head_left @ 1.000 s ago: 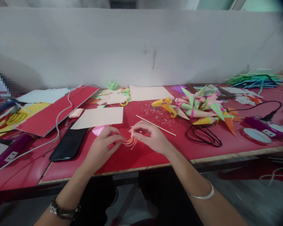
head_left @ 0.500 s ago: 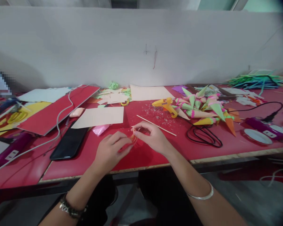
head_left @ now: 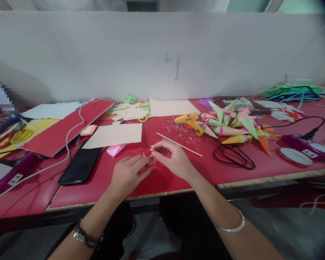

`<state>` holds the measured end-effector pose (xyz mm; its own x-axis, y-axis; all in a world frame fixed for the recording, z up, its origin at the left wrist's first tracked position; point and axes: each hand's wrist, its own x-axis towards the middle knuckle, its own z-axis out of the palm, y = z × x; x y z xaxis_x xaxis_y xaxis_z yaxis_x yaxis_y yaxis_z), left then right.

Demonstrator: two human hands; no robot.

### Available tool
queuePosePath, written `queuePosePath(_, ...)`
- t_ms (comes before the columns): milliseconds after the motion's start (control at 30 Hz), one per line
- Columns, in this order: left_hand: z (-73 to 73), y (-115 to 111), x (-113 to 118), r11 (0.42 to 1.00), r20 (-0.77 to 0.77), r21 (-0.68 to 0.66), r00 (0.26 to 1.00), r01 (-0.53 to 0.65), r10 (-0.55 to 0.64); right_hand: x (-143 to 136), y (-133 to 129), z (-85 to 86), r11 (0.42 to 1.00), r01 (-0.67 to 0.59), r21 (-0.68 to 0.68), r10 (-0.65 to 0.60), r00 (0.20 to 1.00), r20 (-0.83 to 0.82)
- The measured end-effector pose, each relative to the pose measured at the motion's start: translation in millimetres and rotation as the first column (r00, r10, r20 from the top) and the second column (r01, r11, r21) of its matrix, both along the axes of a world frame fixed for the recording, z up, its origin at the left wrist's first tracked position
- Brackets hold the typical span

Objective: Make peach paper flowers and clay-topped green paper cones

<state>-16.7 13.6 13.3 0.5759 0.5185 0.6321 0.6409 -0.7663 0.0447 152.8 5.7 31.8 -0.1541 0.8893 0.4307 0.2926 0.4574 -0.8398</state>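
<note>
Between my two hands is a small piece of orange paper [head_left: 148, 154], mostly covered by the fingers, so its exact form is hard to make out. My left hand [head_left: 128, 174] pinches it from the left, thumb below and fingers above. From the right, the thumb and fingertips of my right hand [head_left: 172, 156] close on its other side. Both hands are just above the red tabletop near its front edge. A thin wooden stick [head_left: 179, 144] lies just beyond my right hand. A small pink packet [head_left: 115, 149] is beside the left fingers.
A yellow glue gun [head_left: 189, 122] rests by a heap of paper cones [head_left: 227, 122], its black cable [head_left: 234, 159] coiled in front. To the left are a cream sheet [head_left: 113, 135], a black phone [head_left: 79, 166] and a red board [head_left: 70, 126]. Purple power strips [head_left: 300, 144] lie at both sides.
The orange paper's loop between my hands has narrowed and its edge now shows above the left fingertips. My left fingers have shifted slightly; the right hand stays nearly in place.
</note>
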Motion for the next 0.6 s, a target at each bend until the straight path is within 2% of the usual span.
queuePosePath(133, -1.7, 1, -3, 0.999, -0.003, -0.045, 1.0, 0.009, -0.009, 1, 0, 0.4, 1.0, -0.008, 0.01, 0.008, 1.0, 0.009)
queuePosePath(433, -2.0, 3, -3, 1.0, 0.006, -0.022, 1.0, -0.017, 0.017, -3, 0, -0.3, 1.0, 0.003, 0.023, -0.004, 0.999, 0.047)
queuePosePath(533, -2.4, 5, -5, 0.998, 0.024, -0.047, 0.999, -0.034, 0.035, 8, 2, 3.6, 1.0, -0.001, 0.019, 0.0, 0.998, 0.066)
queuePosePath(600, -4.1, 7, -8, 0.997, 0.023, -0.057, 0.999, -0.046, 0.048, 26, 4, 8.6, 1.0, 0.029, 0.008, -0.03, 0.993, 0.117)
